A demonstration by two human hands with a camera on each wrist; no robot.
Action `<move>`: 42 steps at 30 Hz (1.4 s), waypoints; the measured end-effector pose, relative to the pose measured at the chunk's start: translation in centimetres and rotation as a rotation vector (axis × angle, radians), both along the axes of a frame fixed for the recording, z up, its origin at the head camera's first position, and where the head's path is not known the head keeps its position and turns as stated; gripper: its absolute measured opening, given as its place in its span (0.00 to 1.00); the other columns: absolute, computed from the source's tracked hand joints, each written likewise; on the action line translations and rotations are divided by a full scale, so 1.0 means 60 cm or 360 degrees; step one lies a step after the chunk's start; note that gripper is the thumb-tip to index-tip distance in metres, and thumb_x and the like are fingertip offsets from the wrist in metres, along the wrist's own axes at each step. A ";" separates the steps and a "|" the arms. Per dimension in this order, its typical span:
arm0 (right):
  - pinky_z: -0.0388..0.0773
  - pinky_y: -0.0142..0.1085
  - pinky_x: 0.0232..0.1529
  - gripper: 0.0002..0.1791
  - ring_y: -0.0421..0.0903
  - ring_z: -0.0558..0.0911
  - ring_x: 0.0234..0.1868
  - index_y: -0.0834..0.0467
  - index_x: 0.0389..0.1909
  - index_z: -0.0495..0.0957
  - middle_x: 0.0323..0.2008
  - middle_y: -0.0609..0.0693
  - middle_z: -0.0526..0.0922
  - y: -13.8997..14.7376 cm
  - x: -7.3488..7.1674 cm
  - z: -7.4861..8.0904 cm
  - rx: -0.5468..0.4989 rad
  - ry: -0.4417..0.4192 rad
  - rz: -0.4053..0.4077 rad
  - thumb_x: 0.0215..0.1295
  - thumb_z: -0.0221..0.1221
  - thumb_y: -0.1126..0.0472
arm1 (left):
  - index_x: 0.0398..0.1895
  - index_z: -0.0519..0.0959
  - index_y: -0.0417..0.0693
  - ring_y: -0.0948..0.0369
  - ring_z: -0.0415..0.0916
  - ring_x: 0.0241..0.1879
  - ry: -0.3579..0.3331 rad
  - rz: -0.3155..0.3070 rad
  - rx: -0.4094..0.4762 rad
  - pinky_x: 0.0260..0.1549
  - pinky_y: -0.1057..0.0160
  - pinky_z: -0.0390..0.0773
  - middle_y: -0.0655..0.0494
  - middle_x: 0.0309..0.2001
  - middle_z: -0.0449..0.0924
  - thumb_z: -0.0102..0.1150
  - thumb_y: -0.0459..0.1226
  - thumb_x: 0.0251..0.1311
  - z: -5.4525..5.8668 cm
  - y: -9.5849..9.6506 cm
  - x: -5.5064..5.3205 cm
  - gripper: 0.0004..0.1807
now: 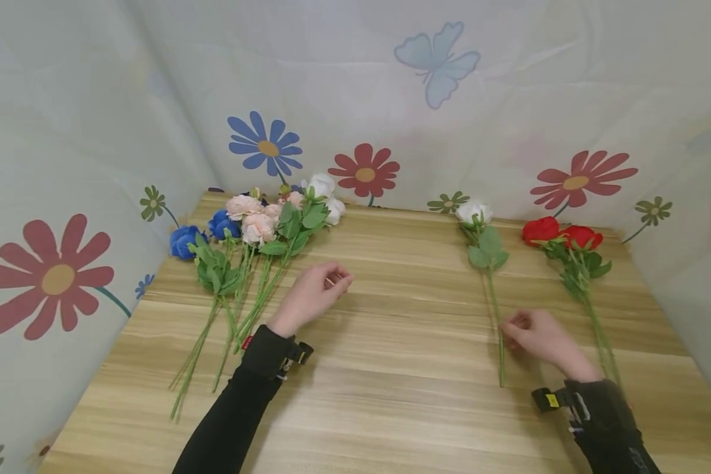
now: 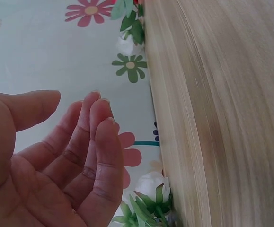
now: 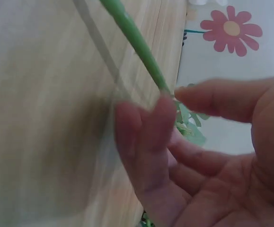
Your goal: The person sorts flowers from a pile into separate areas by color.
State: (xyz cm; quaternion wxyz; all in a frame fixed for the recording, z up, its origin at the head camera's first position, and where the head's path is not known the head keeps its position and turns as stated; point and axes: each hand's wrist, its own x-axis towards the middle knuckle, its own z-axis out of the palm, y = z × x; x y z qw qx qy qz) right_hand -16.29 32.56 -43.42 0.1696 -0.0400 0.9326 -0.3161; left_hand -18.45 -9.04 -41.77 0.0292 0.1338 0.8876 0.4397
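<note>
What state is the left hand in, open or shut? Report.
Open: the left hand holds nothing, its relaxed fingers apart from the thumb.

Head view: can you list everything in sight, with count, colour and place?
Long-stemmed blue roses: at least two, blue, table's left
Ruffled pink blooms: several, exact count unclear, pale pink, beside the blue
White rose heads: two, white, right of the pink
Single white rose: one, white, in the right hand
Red roses: two, red, table's right
Wood-grain table: one, light brown, beneath
Printed cloth: count unclear, whitish, around the table
Wrist cameras: two, black, one per wrist
Black sleeves: two, black, both arms
Hands: two, bare, left and right
</note>
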 end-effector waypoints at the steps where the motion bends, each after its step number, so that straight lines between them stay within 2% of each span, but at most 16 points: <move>1: 0.78 0.33 0.30 0.18 0.42 0.83 0.29 0.75 0.46 0.76 0.32 0.60 0.86 -0.002 -0.004 0.002 0.0042 0.0059 -0.0002 0.74 0.55 0.60 | 0.45 0.83 0.44 0.60 0.81 0.32 0.0003 0.0001 -0.0008 0.36 0.63 0.81 0.51 0.36 0.85 0.56 0.42 0.73 0.000 0.001 0.000 0.11; 3: 0.77 0.35 0.30 0.19 0.43 0.83 0.29 0.75 0.46 0.77 0.33 0.62 0.86 -0.007 -0.013 0.006 0.0092 0.0149 -0.0019 0.73 0.55 0.59 | 0.44 0.83 0.45 0.61 0.81 0.34 0.0018 0.0001 -0.0032 0.38 0.62 0.81 0.52 0.37 0.85 0.56 0.42 0.73 -0.002 0.002 -0.001 0.10; 8: 0.76 0.36 0.32 0.22 0.47 0.83 0.33 0.73 0.48 0.77 0.38 0.66 0.86 -0.023 -0.035 0.015 0.0155 0.0237 -0.0064 0.72 0.57 0.54 | 0.44 0.83 0.46 0.59 0.81 0.37 0.0032 -0.0004 -0.0062 0.43 0.59 0.82 0.52 0.39 0.85 0.57 0.42 0.72 -0.004 0.004 -0.001 0.10; 12: 0.76 0.36 0.32 0.22 0.51 0.84 0.35 0.73 0.49 0.77 0.41 0.68 0.86 -0.031 -0.051 0.011 0.0163 0.0253 -0.0093 0.72 0.57 0.54 | 0.44 0.83 0.46 0.59 0.81 0.37 0.0022 -0.0007 -0.0070 0.43 0.59 0.82 0.52 0.39 0.85 0.56 0.42 0.73 -0.006 0.006 -0.001 0.10; 18: 0.75 0.34 0.31 0.21 0.51 0.85 0.35 0.74 0.51 0.75 0.42 0.70 0.85 -0.035 -0.064 0.004 0.0129 0.0236 -0.0122 0.70 0.56 0.59 | 0.44 0.83 0.47 0.60 0.81 0.37 0.0025 -0.0019 -0.0085 0.43 0.59 0.82 0.53 0.39 0.85 0.56 0.43 0.73 -0.007 0.009 -0.001 0.10; 25: 0.76 0.35 0.31 0.22 0.48 0.85 0.31 0.77 0.55 0.71 0.37 0.68 0.85 -0.026 -0.061 0.003 0.0099 0.0164 -0.0120 0.69 0.55 0.63 | 0.44 0.83 0.47 0.60 0.81 0.36 0.0032 -0.0018 -0.0079 0.43 0.59 0.81 0.52 0.39 0.84 0.56 0.42 0.73 -0.011 0.010 -0.002 0.10; 36: 0.79 0.39 0.35 0.23 0.49 0.86 0.34 0.77 0.57 0.69 0.38 0.67 0.86 -0.011 -0.043 0.021 0.0157 0.0017 -0.0062 0.68 0.54 0.64 | 0.44 0.83 0.45 0.59 0.81 0.38 0.0032 -0.0028 -0.0086 0.44 0.59 0.82 0.51 0.39 0.85 0.55 0.41 0.73 -0.007 0.006 -0.002 0.10; 39: 0.79 0.39 0.35 0.24 0.52 0.86 0.36 0.76 0.57 0.69 0.38 0.66 0.86 -0.013 -0.040 0.024 0.0207 0.0052 -0.0084 0.68 0.55 0.62 | 0.44 0.83 0.45 0.59 0.81 0.38 0.0037 -0.0027 -0.0083 0.44 0.59 0.82 0.51 0.39 0.85 0.56 0.41 0.73 -0.005 0.006 0.000 0.10; 42: 0.78 0.40 0.34 0.24 0.56 0.86 0.37 0.75 0.57 0.71 0.40 0.68 0.86 -0.018 -0.037 0.024 0.0248 0.0182 -0.0125 0.68 0.55 0.60 | 0.45 0.83 0.45 0.60 0.81 0.37 0.0028 -0.0016 -0.0082 0.43 0.60 0.81 0.51 0.39 0.84 0.55 0.41 0.73 -0.002 0.006 0.002 0.11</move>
